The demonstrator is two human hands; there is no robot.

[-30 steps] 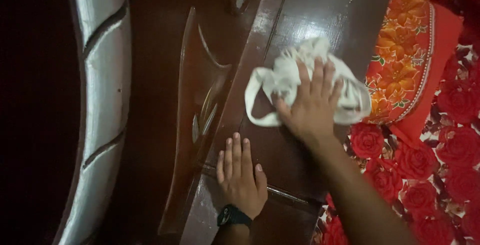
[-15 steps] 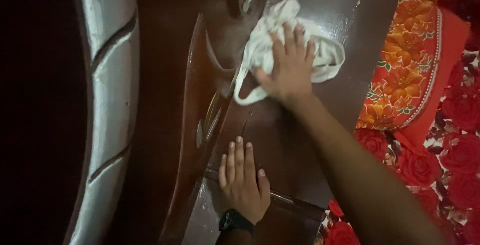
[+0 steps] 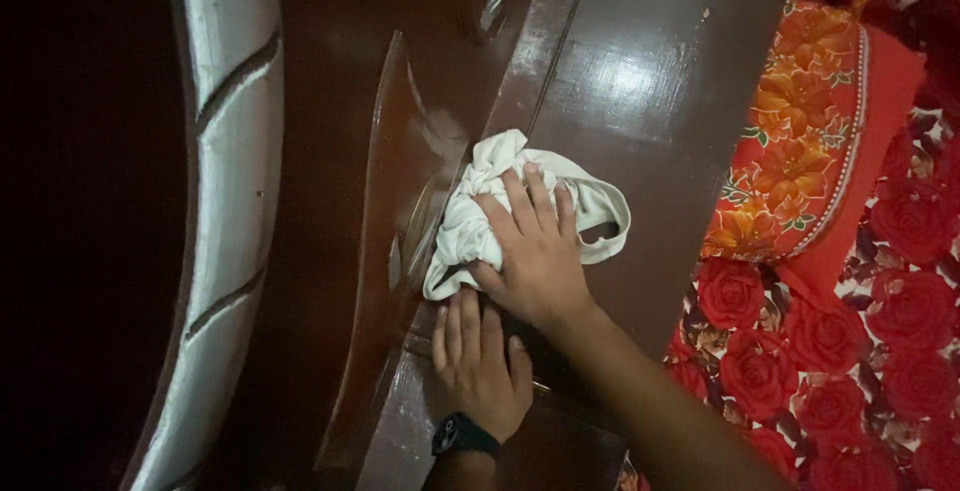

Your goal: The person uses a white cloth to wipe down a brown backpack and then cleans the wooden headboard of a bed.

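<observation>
My right hand (image 3: 535, 251) presses a crumpled white cloth (image 3: 480, 211) flat against the glossy dark brown wooden headboard (image 3: 640, 101), fingers spread over the cloth. The cloth lies by the carved raised edge of the wood, a loop of it sticking out to the right. My left hand (image 3: 478, 356) rests palm down on the wood just below the cloth, fingers together, with a black wristwatch (image 3: 462, 435) on the wrist. The right wrist passes just above the left hand's fingertips.
A red pillow with orange flowers (image 3: 810, 121) and a red bedsheet printed with roses (image 3: 850, 361) lie at the right. A white curved moulding (image 3: 225, 211) runs down the left, beside a dark area. Carved leaf shapes (image 3: 405, 241) mark the wood's ridge.
My right hand has dragged the cloth from the upper part of the wood down and left, close to my left hand. The left hand has stayed in place.
</observation>
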